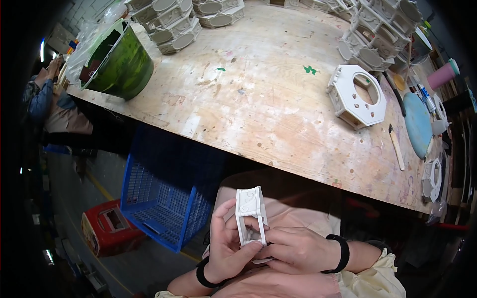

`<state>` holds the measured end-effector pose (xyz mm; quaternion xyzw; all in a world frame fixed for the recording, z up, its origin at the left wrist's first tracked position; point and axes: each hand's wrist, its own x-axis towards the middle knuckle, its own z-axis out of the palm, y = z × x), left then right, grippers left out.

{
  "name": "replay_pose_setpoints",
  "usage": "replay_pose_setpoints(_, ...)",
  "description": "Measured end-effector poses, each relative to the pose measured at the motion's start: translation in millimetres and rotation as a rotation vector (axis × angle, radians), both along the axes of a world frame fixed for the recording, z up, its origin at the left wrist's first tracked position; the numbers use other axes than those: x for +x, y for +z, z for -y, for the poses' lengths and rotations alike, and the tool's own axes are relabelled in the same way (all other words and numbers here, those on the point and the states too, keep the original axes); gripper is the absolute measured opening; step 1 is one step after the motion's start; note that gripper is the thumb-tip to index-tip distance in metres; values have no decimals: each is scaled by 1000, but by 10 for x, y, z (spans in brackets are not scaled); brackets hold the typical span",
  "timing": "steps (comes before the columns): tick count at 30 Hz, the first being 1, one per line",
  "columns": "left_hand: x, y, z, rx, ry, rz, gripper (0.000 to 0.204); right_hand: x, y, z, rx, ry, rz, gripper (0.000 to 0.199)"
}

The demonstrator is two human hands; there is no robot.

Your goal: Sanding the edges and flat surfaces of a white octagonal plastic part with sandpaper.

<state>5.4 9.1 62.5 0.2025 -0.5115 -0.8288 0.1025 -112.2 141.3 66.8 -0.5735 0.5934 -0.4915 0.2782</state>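
A small white moulded piece (250, 213), a box-like frame with scroll relief, stands upright in my lap, held by both hands. My left hand (227, 246) grips its left side and lower end, thumb laid across the bottom. My right hand (294, 250) closes on its lower right side; a black band circles that wrist, and another is on the left wrist. On the wooden table (258, 99) above lies a larger white octagonal moulded frame (356, 95) with a hexagonal opening, apart from my hands.
A green bucket (119, 62) lined with plastic stands at the table's left corner. Stacks of white moulded frames (174, 25) fill the far edge and the right (377, 35). A blue round disc (417, 124) and tools lie right. A blue crate (164, 198) and red box (107, 226) sit on the floor. Another person (47, 99) is at left.
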Motion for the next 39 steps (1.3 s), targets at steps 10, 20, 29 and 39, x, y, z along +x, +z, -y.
replay_pose_setpoints(10, -14, -95, 0, -182, 9, -10, 76, 26, 66, 25, 69, 63, -143, 10)
replay_pose_setpoints(20, 59, -168, 235, 553, 47, -56, 63, -521, 441, -142, 200, -301, 42, 18)
replay_pose_setpoints(29, -43, -182, 201, 779, -37, -6, 67, -1069, 282, -422, 179, -891, -319, 32)
replay_pose_setpoints(39, 2, -154, 230, 678, -143, 145, 59, -1259, 329, -1252, 373, -1161, -776, 31)
